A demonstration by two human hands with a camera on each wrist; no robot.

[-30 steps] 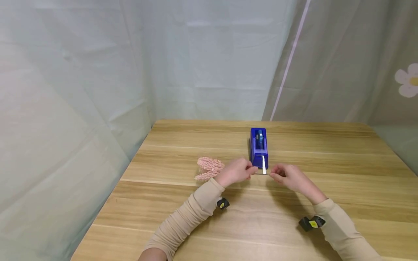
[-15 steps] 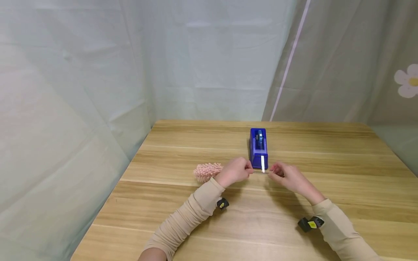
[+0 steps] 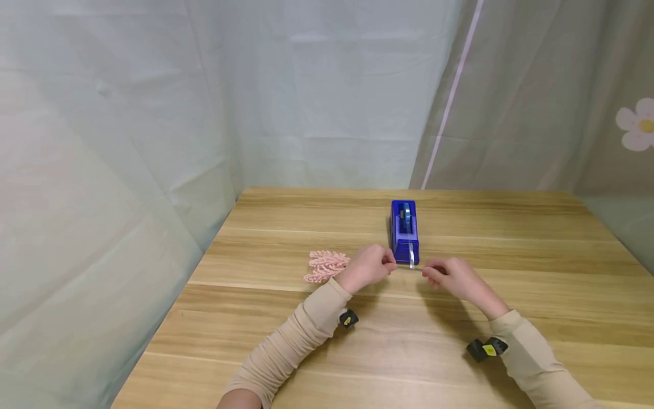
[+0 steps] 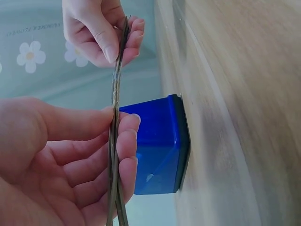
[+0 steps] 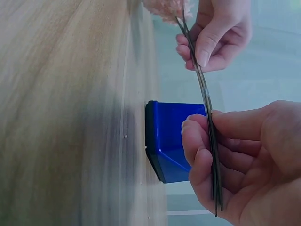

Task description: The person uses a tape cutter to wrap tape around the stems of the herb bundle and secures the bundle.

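Beige ribbed sleeves [image 3: 301, 335], black wrist cameras [image 3: 348, 319]

- My head camera sits high and looks forward and down across the light wooden table [image 3: 317, 335], far enough back to take in both sleeved forearms, the left hand [image 3: 365, 267] and the right hand [image 3: 452, 278].
- My left wrist camera rides very close behind the left hand [image 4: 56, 165], rolled sideways so the table [image 4: 244, 94] stands as a wall on the right.
- My right wrist camera is as near to the right hand [image 5: 244, 160], with the table [image 5: 61, 103] on the left.
- All three views share the blue plastic tape dispenser [image 3: 405, 230] [image 4: 157, 146] [image 5: 171, 139] and the thin dark stems [image 4: 115, 141] [image 5: 207, 122] between the hands.
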